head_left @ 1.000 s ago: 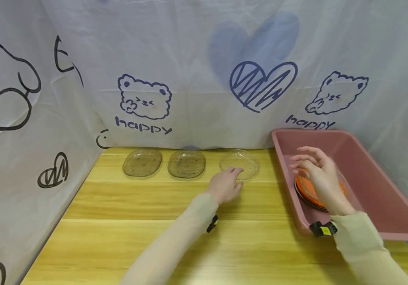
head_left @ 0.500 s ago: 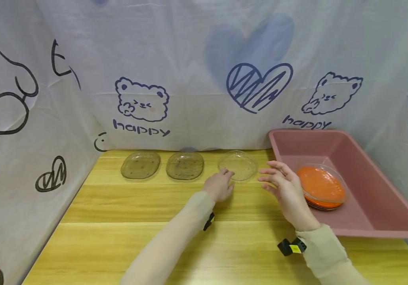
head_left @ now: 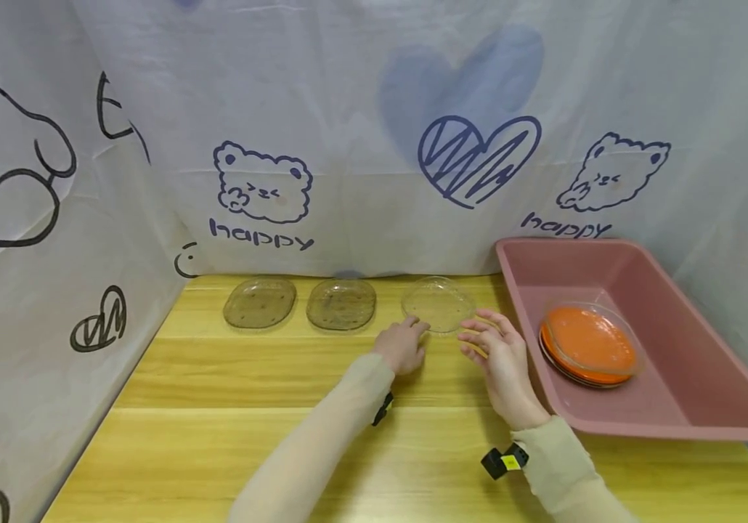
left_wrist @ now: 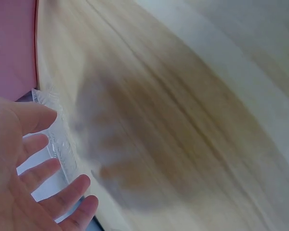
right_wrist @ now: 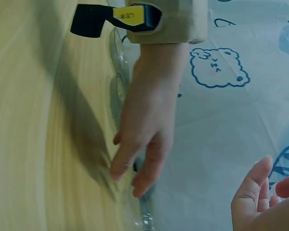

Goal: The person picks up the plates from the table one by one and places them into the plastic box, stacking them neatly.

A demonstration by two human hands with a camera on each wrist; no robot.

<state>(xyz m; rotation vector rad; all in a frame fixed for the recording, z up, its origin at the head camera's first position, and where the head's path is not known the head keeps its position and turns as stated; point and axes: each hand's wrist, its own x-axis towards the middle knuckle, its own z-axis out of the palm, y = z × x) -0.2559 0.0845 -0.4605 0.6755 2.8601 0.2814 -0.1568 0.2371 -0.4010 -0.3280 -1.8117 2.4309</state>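
My left hand is low over the table at the near-left rim of a clear glass plate. Its fingers are spread and loosely bent, with nothing between them. In the left wrist view this hand overlaps the plate's ribbed edge. My right hand hovers at the plate's near-right side, thumb and fingers apart and holding nothing. The right wrist view has the right hand at the lower right and the left one reaching down in the middle.
Two smoky glass plates lie to the left along the back of the wooden table. At right, a pink basin holds a stack of orange plates topped by a clear one. A printed cloth hangs behind.
My right hand has moved left from above the basin to the clear plate's right side. The left hand has drawn back slightly, down and left along the plate's near rim.
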